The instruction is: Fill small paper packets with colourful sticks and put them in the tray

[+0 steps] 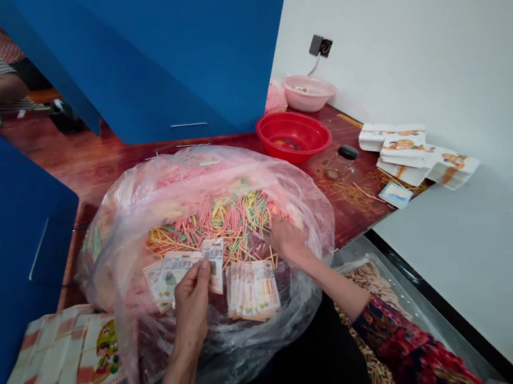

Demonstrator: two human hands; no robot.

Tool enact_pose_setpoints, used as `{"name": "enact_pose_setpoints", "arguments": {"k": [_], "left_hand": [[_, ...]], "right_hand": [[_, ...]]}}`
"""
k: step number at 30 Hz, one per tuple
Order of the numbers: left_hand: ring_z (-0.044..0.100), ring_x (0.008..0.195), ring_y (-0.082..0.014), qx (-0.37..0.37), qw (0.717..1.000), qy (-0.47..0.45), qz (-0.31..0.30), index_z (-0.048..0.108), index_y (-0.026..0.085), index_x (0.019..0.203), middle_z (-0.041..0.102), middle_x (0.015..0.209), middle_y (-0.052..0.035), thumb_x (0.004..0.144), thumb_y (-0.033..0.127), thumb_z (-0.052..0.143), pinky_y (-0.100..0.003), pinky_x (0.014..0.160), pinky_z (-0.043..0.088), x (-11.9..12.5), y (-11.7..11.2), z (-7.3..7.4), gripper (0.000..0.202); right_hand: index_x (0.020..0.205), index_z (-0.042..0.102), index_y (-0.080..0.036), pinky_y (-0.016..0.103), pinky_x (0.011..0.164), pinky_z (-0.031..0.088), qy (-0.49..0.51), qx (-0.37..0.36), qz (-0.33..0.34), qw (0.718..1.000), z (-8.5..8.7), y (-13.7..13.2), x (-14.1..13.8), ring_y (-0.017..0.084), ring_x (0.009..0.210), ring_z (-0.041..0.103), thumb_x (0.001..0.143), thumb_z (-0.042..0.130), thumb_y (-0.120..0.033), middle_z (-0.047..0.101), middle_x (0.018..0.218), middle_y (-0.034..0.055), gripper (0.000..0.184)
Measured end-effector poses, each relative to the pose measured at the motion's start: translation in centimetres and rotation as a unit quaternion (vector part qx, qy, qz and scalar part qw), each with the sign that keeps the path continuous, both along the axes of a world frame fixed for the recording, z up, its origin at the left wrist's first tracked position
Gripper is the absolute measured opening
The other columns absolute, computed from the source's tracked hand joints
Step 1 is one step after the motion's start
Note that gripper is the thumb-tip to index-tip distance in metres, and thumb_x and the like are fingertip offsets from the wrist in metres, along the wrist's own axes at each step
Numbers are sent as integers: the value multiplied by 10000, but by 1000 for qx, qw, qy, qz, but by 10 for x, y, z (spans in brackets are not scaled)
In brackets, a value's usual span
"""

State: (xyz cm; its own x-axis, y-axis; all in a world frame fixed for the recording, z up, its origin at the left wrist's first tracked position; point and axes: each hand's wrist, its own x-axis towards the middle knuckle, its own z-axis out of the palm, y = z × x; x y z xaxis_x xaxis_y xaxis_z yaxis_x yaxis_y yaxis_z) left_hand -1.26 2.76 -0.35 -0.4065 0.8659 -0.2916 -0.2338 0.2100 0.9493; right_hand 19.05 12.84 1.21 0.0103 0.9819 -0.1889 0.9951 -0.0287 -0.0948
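Observation:
A big clear plastic bag [122, 214] lies open on the table, full of thin coloured sticks [226, 220]. My left hand [191, 304] is closed on a fan of small printed packets [178, 270] at the bag's near edge. My right hand [289, 239] reaches into the sticks with its fingers curled among them; what they hold is hidden. A stack of filled packets [253, 289] rests between my hands on the bag's near side.
Larger printed cards [63, 362] lie fanned at the near left. A red basin [294, 136] and a pink bowl [308, 91] stand at the back right, with white printed boxes [407, 150] and rubber bands beside them. Blue partitions [154, 52] wall the table. Another person sits at the far left.

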Motion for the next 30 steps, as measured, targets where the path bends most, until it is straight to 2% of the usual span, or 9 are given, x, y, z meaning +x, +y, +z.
{"name": "enact_pose_setpoints", "arguments": {"k": [8,11,12,14,18,20,22,25,30], "left_hand": [[501,652,-123,10,1000,9,11,733,171,782,647,696,19,593,718,818,-237,632,395,-2,-1,1,585],[478,631,-114,16,1000,0,1,733,169,776,622,671,29,611,715,814,-232,615,385,0,-1,1,576],[473,627,-112,17,1000,-2,-2,736,168,781,616,666,30,614,714,814,-231,611,382,0,0,1,576],[476,634,-112,20,1000,-6,-3,740,166,791,615,671,29,613,708,820,-229,617,382,2,0,2,576],[501,675,-119,18,1000,-17,-6,725,168,783,635,712,18,623,682,833,-224,636,384,4,0,2,549],[480,659,-112,17,1000,-16,-1,707,170,763,619,701,24,625,678,835,-221,617,366,3,0,1,542],[453,634,-107,20,1000,-10,3,684,171,738,590,675,32,642,676,825,-224,596,348,3,1,0,533],[440,617,-106,30,999,-10,-2,661,177,733,566,663,39,683,663,804,-230,588,340,3,1,-1,509],[436,600,-109,39,999,11,-4,645,183,720,544,635,39,709,674,777,-236,575,341,3,2,0,508]], "right_hand": [[1164,602,-138,334,789,461,100,59,-21,993,-21,1,31,262,957,679,1047,373,-213,717,1027,144,268],[1112,624,-171,314,775,468,262,122,-49,956,-25,8,38,225,888,648,1027,415,-269,706,956,82,247],[1046,637,-182,303,752,473,352,143,-74,922,-26,11,38,210,840,633,1002,445,-274,693,907,57,218],[880,627,-199,276,655,467,542,145,-137,817,-25,17,36,173,689,579,941,512,-274,635,763,6,150],[777,572,-205,240,506,438,765,8,-221,604,-19,26,29,115,480,461,854,648,-249,519,585,-60,117],[795,572,-199,233,499,461,810,-55,-235,534,-15,28,26,108,475,477,831,699,-220,525,577,-64,134],[802,562,-194,223,488,466,831,-107,-235,492,-12,30,23,106,487,497,828,719,-196,531,582,-61,159],[792,533,-196,205,471,446,841,-143,-209,479,-10,30,16,97,500,500,828,727,-184,539,608,-56,198],[800,499,-215,211,494,425,821,-44,-106,559,-7,27,1,100,544,515,842,709,-293,543,661,-56,228]]}}
